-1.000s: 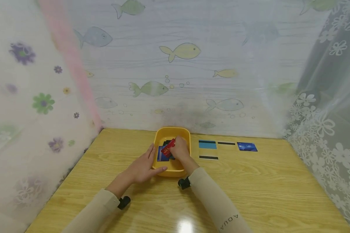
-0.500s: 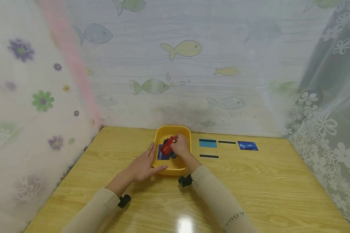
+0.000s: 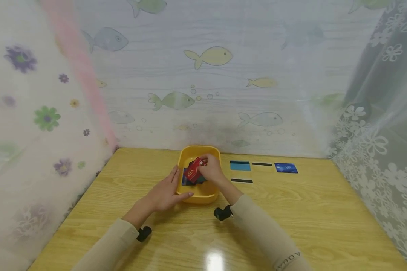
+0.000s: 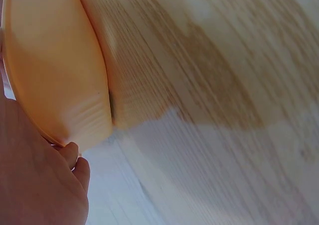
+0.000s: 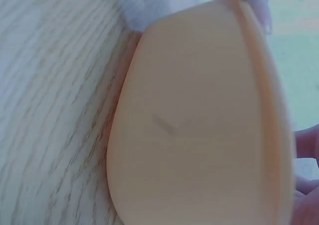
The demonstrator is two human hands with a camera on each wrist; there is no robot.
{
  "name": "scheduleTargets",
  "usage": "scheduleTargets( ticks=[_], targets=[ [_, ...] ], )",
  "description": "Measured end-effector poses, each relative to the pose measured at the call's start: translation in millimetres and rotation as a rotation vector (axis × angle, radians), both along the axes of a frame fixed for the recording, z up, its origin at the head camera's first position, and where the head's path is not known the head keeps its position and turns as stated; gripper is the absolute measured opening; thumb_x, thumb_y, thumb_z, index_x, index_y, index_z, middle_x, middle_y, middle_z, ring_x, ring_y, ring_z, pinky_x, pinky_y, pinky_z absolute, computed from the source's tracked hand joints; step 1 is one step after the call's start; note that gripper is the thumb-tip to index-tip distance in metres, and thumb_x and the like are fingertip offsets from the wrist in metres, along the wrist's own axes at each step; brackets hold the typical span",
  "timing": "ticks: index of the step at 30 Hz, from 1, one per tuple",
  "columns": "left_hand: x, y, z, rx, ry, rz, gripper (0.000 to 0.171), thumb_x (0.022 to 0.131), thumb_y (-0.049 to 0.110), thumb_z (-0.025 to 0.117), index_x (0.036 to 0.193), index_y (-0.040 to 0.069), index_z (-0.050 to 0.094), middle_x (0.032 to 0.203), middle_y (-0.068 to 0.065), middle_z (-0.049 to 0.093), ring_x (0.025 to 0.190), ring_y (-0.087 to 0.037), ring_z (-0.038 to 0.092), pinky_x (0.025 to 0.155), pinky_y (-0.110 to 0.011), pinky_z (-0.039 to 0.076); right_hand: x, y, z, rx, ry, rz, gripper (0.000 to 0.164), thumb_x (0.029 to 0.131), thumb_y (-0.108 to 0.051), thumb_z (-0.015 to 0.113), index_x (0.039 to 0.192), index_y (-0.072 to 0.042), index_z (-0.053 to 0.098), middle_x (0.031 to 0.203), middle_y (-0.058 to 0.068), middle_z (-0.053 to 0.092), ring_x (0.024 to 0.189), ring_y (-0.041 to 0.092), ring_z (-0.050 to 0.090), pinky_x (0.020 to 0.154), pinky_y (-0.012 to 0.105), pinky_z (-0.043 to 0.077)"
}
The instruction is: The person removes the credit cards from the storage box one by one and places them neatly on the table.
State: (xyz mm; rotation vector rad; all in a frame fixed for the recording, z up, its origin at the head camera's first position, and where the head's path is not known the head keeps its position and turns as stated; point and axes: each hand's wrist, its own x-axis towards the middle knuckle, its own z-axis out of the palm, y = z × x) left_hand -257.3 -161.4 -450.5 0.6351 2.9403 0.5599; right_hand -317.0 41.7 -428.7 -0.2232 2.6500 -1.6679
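Note:
A yellow plastic bin (image 3: pixel 200 198) stands near the back of the table and holds several overlapping cards. My left hand (image 3: pixel 162 194) grips its front-left corner, thumb on the near rim and fingers along the left side. In the left wrist view, bent fingertips (image 4: pixel 81 172) touch below the rim. My right hand (image 3: pixel 211 168) reaches over the bin's right side and pinches a red VIP card (image 3: pixel 192 171) by its upper right end, tilted above blue and dark cards (image 3: pixel 186 182). The bin wall (image 5: pixel 189 110) hides most of that hand in the right wrist view.
Right of the bin lie a light blue card with a black stripe (image 3: pixel 240 166), two pale cards with dark stripes (image 3: pixel 241 181) (image 3: pixel 262 164), and a blue VIP card (image 3: pixel 286 168). A fish-print curtain (image 3: pixel 210 86) hangs right behind the table.
My right hand has drawn slightly up and back with the red card, which now lies turned a little and shows more of its face. The left hand stays on the bin.

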Motion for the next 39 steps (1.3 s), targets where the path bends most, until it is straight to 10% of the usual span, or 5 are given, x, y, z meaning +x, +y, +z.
scheduleTargets(
  ticks=[39],
  targets=[
    [2.3,1.7,5.0,-0.021,-0.013,0.015,0.114,0.093,0.081,0.042,0.163,-0.001,0.007,0.171,-0.018,0.001,0.153,-0.040,0.021,0.120,-0.054,0.029,44.6,50.9,9.0,-0.048,-0.013,0.095,0.032,0.097,0.003,0.064,0.129,0.003,0.061,0.118,0.019,0.063,0.100,0.032,0.070,0.080,0.042,0.062]
  ],
)
